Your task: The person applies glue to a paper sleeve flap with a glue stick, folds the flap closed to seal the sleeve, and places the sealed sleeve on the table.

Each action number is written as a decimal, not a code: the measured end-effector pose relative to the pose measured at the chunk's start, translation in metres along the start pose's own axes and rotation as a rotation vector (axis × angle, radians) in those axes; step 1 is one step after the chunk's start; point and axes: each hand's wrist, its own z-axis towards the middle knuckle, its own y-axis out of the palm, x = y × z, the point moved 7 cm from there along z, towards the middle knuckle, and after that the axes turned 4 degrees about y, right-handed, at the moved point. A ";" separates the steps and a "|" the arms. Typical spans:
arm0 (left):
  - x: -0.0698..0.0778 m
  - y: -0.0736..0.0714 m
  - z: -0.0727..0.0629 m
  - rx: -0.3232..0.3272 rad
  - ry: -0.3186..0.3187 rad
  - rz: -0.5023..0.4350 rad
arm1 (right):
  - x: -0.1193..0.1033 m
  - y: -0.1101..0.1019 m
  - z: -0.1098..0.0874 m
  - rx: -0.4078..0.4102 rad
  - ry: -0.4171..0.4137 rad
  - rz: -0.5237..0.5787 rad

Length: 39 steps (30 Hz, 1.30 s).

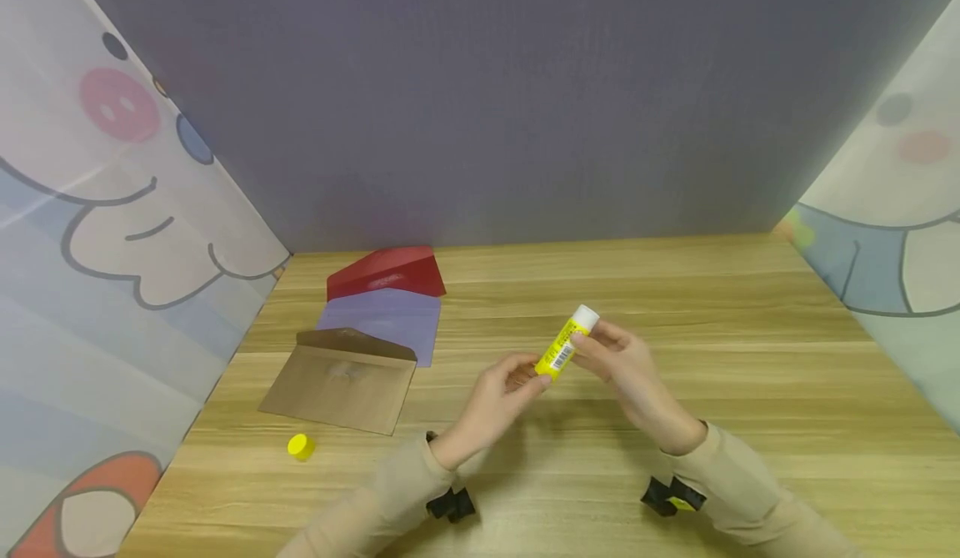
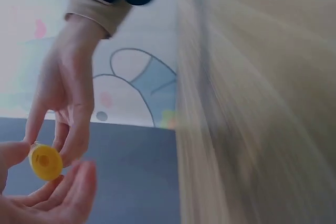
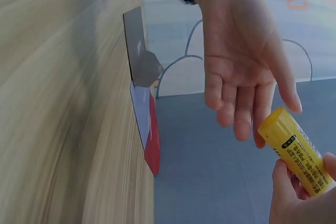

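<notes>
A yellow glue stick [image 1: 561, 351] with a white upper end is held tilted above the table. My right hand [image 1: 626, 366] grips its barrel between thumb and fingers, as the right wrist view also shows. My left hand [image 1: 495, 399] is at its lower end, thumb and forefinger on either side of the yellow base [image 2: 46, 162]. In the right wrist view the left fingers [image 3: 243, 103] look long and fairly straight beside that end. A yellow cap [image 1: 301, 447] lies apart on the table at the left, near a brown envelope [image 1: 345, 387] with its flap raised.
Behind the brown envelope lie a purple envelope [image 1: 408, 324] and a red envelope [image 1: 393, 274], partly overlapping. A grey panel [image 1: 525, 108] rises at the back of the wooden table [image 1: 750, 333]. Cartoon-printed walls [image 1: 900, 233] flank both sides.
</notes>
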 end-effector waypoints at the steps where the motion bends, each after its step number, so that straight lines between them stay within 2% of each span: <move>1: -0.002 0.001 0.000 -0.007 -0.031 -0.075 | -0.012 0.009 -0.008 0.036 0.032 -0.028; 2: -0.004 0.002 0.001 -0.010 -0.058 -0.151 | -0.017 0.014 -0.011 0.063 0.068 -0.047; 7: -0.010 0.008 0.002 -0.019 -0.173 -0.490 | -0.019 0.019 -0.013 0.071 0.125 0.007; 11: -0.015 0.013 0.003 -0.046 -0.242 -0.700 | -0.017 0.019 -0.011 0.069 0.132 0.032; 13: -0.016 0.015 0.003 -0.063 -0.258 -0.758 | -0.016 0.018 -0.011 0.067 0.131 0.035; 17: -0.016 0.015 0.003 -0.065 -0.266 -0.792 | -0.013 0.017 -0.011 0.059 0.133 0.045; 21: -0.014 0.012 0.002 -0.009 -0.240 -0.731 | -0.013 0.017 -0.012 0.063 0.136 0.066; 26: -0.005 0.003 0.001 0.104 -0.146 -0.497 | -0.013 0.018 -0.013 0.073 0.147 0.075; 31: 0.005 -0.003 0.000 0.164 -0.049 -0.286 | -0.013 0.020 -0.014 0.074 0.163 0.078; 36: 0.018 -0.008 -0.002 0.227 0.138 -0.018 | -0.013 0.023 -0.015 0.065 0.181 0.083; 39: 0.023 -0.010 -0.004 0.257 0.247 0.087 | -0.014 0.025 -0.016 0.054 0.196 0.081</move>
